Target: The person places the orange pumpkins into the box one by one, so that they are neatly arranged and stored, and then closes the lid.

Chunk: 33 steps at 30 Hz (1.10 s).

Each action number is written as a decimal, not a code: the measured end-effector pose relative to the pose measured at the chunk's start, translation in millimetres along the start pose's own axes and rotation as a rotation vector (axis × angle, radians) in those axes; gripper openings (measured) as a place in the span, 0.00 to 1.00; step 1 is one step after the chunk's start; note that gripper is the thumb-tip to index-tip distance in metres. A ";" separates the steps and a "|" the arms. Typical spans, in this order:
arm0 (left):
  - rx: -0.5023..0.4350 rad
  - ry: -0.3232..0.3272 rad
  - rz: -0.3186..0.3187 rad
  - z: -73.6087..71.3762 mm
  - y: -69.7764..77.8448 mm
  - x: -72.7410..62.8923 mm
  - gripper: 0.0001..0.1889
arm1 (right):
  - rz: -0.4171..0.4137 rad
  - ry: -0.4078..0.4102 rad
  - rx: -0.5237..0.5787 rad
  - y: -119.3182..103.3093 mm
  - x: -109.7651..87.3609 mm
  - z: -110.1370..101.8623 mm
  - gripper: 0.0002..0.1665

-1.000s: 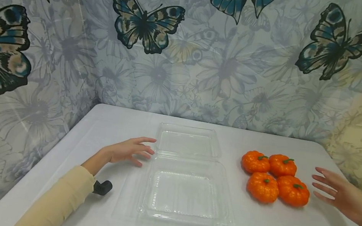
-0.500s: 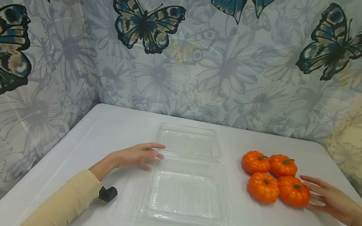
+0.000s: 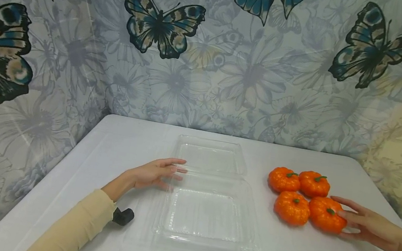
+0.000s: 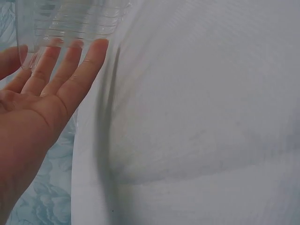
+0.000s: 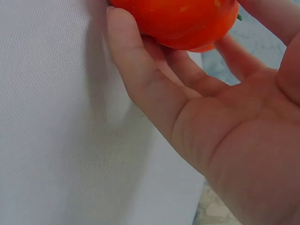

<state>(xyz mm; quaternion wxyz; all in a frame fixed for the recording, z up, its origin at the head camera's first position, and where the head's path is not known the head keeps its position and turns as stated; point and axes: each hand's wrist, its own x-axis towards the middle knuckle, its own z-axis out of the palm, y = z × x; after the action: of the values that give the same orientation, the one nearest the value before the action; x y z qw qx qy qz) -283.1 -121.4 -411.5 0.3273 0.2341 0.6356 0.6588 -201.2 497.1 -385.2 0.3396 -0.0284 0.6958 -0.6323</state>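
Note:
My right hand (image 3: 372, 224) curls round the near right orange toy pumpkin (image 3: 322, 220), its thumb and fingers on either side. In the right wrist view the fingers (image 5: 140, 70) lie along the underside of this pumpkin (image 5: 180, 21). It still sits beside the other pumpkins (image 3: 292, 209) on the table. My left hand (image 3: 149, 174) reaches the left side of a clear plastic clamshell container (image 3: 204, 239), by the fold between base and lid. Nearly straight fingers touch the container's ribbed wall (image 4: 77, 21) in the left wrist view, with the thumb near its rim.
The container lies unfolded on the white table (image 3: 119, 131), its lid (image 3: 212, 155) away from me. Two more pumpkins (image 3: 283, 181) stand behind the near pair. Behind the table hangs a butterfly-printed cloth (image 3: 253, 81).
My right hand has come in leftward and closed round the near right pumpkin, which has shifted slightly. My left hand has moved rightward onto the container's side.

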 end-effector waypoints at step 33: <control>0.025 0.099 0.055 -2.2 -0.3 18.6 0.26 | -0.156 0.073 -0.102 -6.1 -11.7 -5.9 0.31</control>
<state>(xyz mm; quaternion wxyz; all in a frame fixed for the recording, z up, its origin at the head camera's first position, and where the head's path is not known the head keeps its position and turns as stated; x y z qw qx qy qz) -297.2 -109.3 -414.0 0.2743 0.2224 0.6525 0.6704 -197.6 506.4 -374.8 0.2620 -0.0765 0.7346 -0.6212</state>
